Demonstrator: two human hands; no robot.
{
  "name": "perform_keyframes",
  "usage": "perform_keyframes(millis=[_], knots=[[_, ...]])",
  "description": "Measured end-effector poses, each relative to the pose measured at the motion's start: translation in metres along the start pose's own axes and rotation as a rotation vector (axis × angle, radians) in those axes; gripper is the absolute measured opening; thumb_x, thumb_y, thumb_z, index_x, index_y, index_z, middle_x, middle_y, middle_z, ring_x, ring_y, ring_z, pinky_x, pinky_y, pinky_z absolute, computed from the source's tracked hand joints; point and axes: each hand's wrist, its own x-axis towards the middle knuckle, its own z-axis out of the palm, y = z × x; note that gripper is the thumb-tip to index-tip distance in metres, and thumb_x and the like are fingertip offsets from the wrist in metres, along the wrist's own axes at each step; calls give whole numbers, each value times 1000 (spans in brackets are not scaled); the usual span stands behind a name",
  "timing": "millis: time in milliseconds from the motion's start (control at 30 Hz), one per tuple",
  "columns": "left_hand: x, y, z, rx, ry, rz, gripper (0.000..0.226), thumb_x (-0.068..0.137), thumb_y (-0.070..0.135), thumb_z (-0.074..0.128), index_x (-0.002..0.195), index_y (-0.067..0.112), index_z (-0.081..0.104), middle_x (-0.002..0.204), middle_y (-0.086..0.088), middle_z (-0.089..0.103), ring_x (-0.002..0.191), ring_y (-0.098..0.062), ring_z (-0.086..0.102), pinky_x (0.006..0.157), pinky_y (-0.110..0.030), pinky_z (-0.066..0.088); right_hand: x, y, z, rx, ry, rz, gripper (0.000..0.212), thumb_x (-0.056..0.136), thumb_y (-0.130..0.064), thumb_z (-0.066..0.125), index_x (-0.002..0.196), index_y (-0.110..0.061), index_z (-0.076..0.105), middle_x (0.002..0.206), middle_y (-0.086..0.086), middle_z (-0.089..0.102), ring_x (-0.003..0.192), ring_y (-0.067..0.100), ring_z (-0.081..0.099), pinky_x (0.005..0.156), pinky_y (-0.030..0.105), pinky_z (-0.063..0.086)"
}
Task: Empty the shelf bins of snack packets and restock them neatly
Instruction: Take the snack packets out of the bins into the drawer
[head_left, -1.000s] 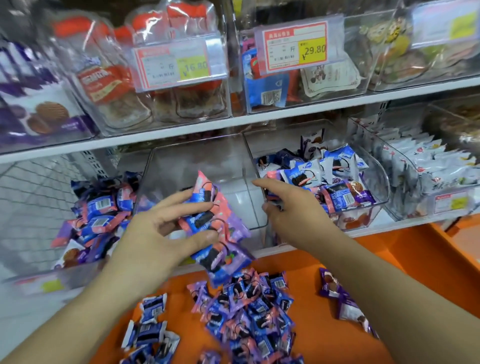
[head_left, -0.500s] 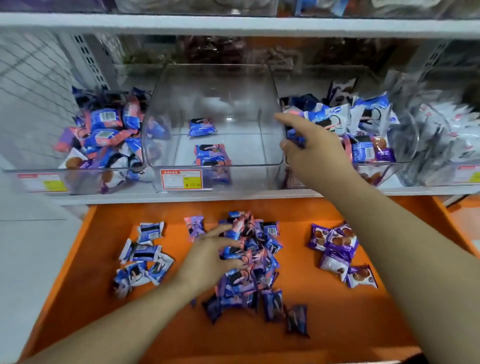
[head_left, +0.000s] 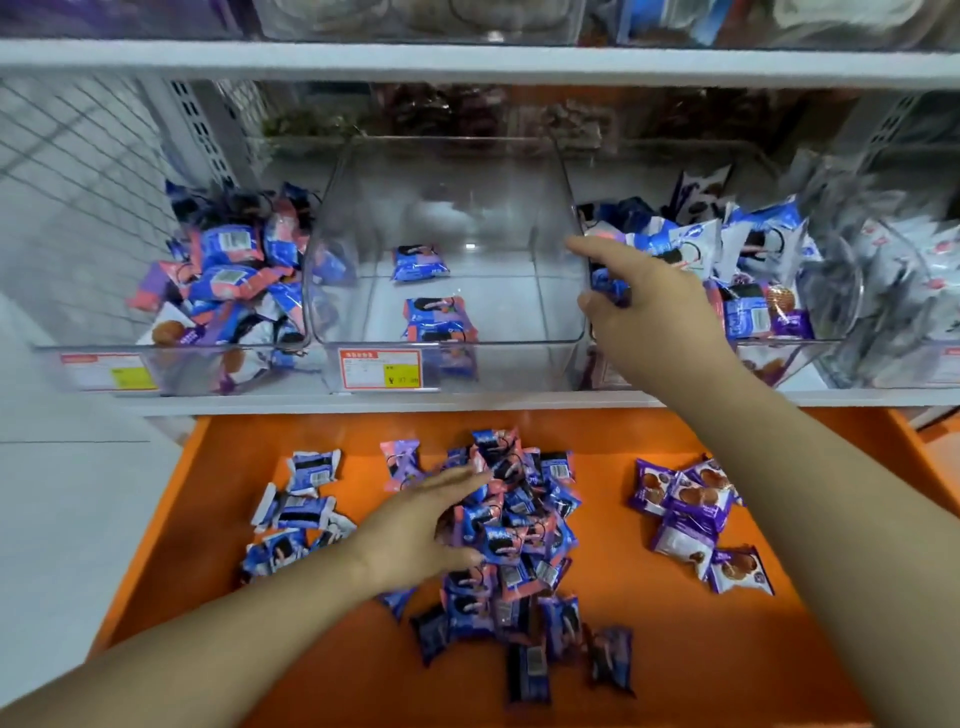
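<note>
A clear middle bin (head_left: 447, 343) on the shelf holds two blue-and-pink packets (head_left: 439, 319). My right hand (head_left: 649, 301) rests on that bin's right wall, thumb inside, fingers in the neighbouring right bin (head_left: 810, 353) of mixed blue and white packets. Below, on the orange tray (head_left: 727, 665), a heap of blue-and-pink packets (head_left: 514, 540) lies in the middle. My left hand (head_left: 415, 530) lies spread on the heap's left side, fingers apart, nothing lifted. The left bin (head_left: 171, 371) is full of mixed packets.
White-and-blue packets (head_left: 296, 509) lie at the tray's left, purple cookie packets (head_left: 696, 519) at its right. A far-right bin (head_left: 909, 291) holds white packets. The upper shelf edge (head_left: 467, 62) hangs above the bins. Wire mesh (head_left: 67, 171) closes the left side.
A second ago my left hand held a bunch of packets at the middle bin; they now lie in it, and that hand has dropped onto the tray heap. My right hand stayed at the bin wall.
</note>
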Motion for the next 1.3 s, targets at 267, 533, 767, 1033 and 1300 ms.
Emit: perform_keyframes(millis=[267, 533, 767, 1033, 1300], knots=[[-77, 83, -137, 121, 443, 246, 48, 93, 48, 70, 140, 49, 57, 150, 38, 39, 138, 21, 31, 111, -1, 19, -10, -10, -2, -76, 13, -111, 59, 101, -17, 65, 154, -37, 48, 125, -5, 65, 100, -2, 64, 87, 12, 49], [-56, 39, -202, 213, 636, 4, 72, 99, 57, 49, 162, 47, 15, 166, 36, -3, 154, 0, 17, 122, -37, 31, 3, -44, 22, -110, -77, -358, 46, 96, -19, 74, 139, -31, 65, 151, -11, 54, 142, 8, 43, 114, 5, 18], [-46, 22, -204, 220, 673, 37, 69, 102, 56, 44, 161, 51, 8, 162, 39, -1, 145, 16, 4, 119, -19, 14, 87, -68, 80, -311, -672, -292, 60, 91, -29, 80, 144, -46, 58, 158, -8, 45, 142, 8, 42, 105, 4, 27], [-40, 2, -206, 156, 644, 92, 72, 103, 49, 49, 154, 63, 1, 156, 49, -8, 144, 24, -6, 104, 3, -5, 121, -71, 115, -331, -524, -436, 55, 69, -22, 83, 120, -36, 68, 111, -14, 71, 98, 10, 67, 89, 26, 54], [-39, 5, -208, 114, 618, 91, 70, 105, 50, 44, 156, 60, -3, 156, 48, -13, 136, 26, -13, 94, 8, -15, 181, -82, 158, -311, -386, -308, 69, 68, -37, 85, 133, -25, 64, 121, -1, 70, 108, 18, 66, 88, 23, 48]])
